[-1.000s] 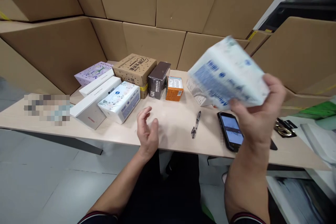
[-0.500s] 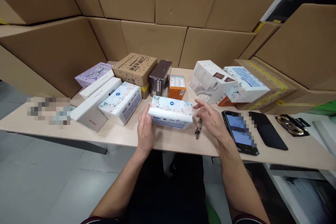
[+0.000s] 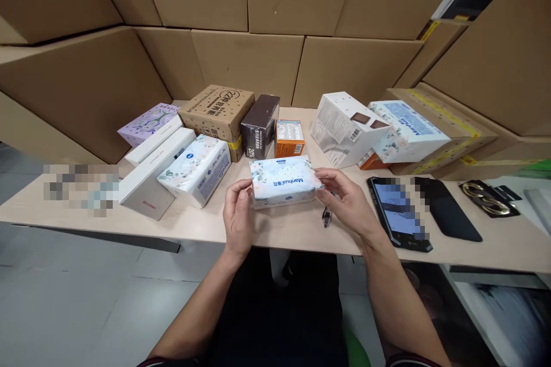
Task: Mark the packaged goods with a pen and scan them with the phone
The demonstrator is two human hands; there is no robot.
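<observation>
A floral blue-and-white tissue pack [image 3: 282,182] is held between my two hands just over the front part of the table, its broad printed face turned up. My left hand [image 3: 238,215] closes on the pack's left end with the fingers curled. At the opposite end, my right hand [image 3: 346,198] grips the corner, thumb in front and fingers behind. A dark pen [image 3: 327,217] lies on the table beside my right hand, partly hidden by it. Left of my left hand sits a second tissue pack [image 3: 196,169], leaning by a long white box [image 3: 157,175].
Behind stand a printed brown carton [image 3: 217,117], a dark brown box [image 3: 260,126], an orange box [image 3: 290,137] and a white box [image 3: 346,129]. Another tissue pack [image 3: 408,132] is at right. A phone [image 3: 398,212] and gold-ringed item [image 3: 486,200] lie right. Cardboard walls enclose the back.
The tissue pack has been turned so its large printed face now shows on top. My right hand has come in from beside it onto its right end.
</observation>
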